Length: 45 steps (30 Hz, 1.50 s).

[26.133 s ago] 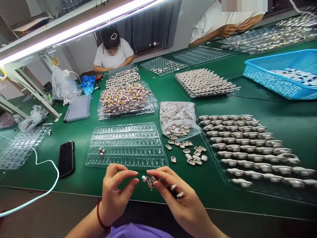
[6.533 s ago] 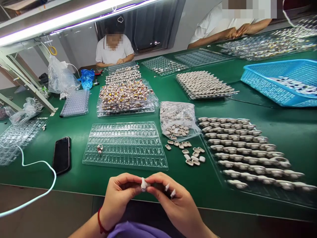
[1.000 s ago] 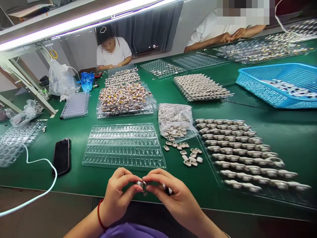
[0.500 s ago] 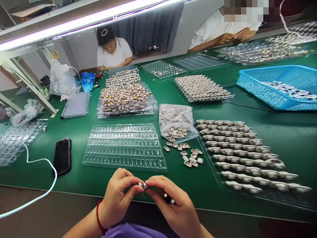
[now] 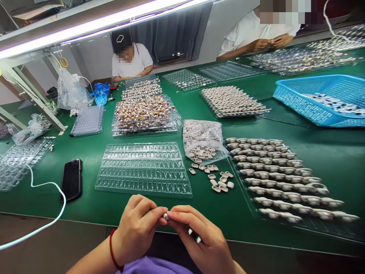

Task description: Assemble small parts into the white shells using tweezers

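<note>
Green tabletop (image 5: pixel 251 127), clear compartmented tray (image 5: pixel 144 167) lying on it. Small shiny part (image 5: pixel 165 216) just off the tray's near edge, on the wearer's side, held between left hand (image 5: pixel 139 222) and right hand (image 5: pixel 203 236). Left: red cord (image 5: pixel 112 247) at the wrist, fingertips pinched on the part and hiding most of it. Right: thumb and forefinger gripping the same part from the other side; small white pieces (image 5: pixel 199 239) tucked among the curled fingers, shape hard to make out. Dark phone (image 5: pixel 71 179) flat, left of the tray. Loose beige pieces (image 5: pixel 222 179) scattered right of the tray, some hollow side up; plastic bag (image 5: pixel 202 131) of similar ones by the tray's far right corner. Farther right of the tray, grey-beige parts (image 5: pixel 282 186) in slanting rows. Beyond the tray's far edge, a heap of white and gold parts (image 5: pixel 144 110) on stacked trays (image 5: pixel 145 131).
</note>
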Available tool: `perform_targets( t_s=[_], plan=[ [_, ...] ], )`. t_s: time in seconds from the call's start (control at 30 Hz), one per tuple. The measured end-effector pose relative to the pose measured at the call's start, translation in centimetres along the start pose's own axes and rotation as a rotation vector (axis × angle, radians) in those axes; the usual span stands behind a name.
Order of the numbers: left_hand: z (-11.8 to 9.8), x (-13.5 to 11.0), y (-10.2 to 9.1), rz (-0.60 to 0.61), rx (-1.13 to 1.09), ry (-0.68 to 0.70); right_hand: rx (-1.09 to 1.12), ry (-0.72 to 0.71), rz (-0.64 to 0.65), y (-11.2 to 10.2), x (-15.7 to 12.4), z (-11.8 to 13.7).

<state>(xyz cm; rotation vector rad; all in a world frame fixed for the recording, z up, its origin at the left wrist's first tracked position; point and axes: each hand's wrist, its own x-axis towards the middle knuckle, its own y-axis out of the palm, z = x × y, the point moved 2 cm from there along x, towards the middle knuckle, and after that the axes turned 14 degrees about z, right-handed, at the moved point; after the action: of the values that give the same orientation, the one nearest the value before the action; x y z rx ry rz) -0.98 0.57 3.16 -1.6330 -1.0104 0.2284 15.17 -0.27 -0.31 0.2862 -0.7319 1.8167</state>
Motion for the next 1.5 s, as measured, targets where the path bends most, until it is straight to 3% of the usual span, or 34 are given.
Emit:
perform_targets(
  t_s=[0.17, 0.5, 0.6, 0.77, 0.9, 1.03, 1.17, 1.33, 1.5],
  plan=[
    [-0.3, -0.2, 0.1, -0.081, -0.02, 0.027, 0.042, 0.025, -0.028, 0.0, 0.1, 0.4],
    [-0.1, -0.5, 0.4, -0.144, -0.293, 0.019, 0.109, -0.008, -0.04, 0.1, 0.2, 1.1],
    [0.8, -0.3, 0.5, -0.079, -0.598, -0.108, 0.144, -0.018, -0.032, -0.4, 0.7, 1.0],
    [1.6, -0.4, 1.6, 0.136, -1.196, -0.431, 0.141, -0.03, -0.047, -1.1, 1.3, 0.4],
    [1.3, -0.1, 2.2, 0.096, -1.394, -0.524, 0.118, -0.035, -0.053, -1.0, 1.3, -0.2],
    [1.3, -0.1, 2.5, 0.03, -1.398, -0.546, 0.049, 0.001, -0.068, -0.8, 1.1, -0.4],
    [1.9, -0.6, 2.4, -0.05, -1.208, -0.533, -0.027, 0.068, -0.096, -0.8, 0.7, -0.1],
    [2.0, -0.9, 2.1, -0.109, -0.963, -0.509, -0.075, 0.029, -0.021, 0.1, 0.6, 0.1],
    [1.6, -0.8, 2.1, -0.102, -0.942, -0.49, -0.114, 0.008, -0.025, 0.5, 0.7, -0.6]
  ],
)
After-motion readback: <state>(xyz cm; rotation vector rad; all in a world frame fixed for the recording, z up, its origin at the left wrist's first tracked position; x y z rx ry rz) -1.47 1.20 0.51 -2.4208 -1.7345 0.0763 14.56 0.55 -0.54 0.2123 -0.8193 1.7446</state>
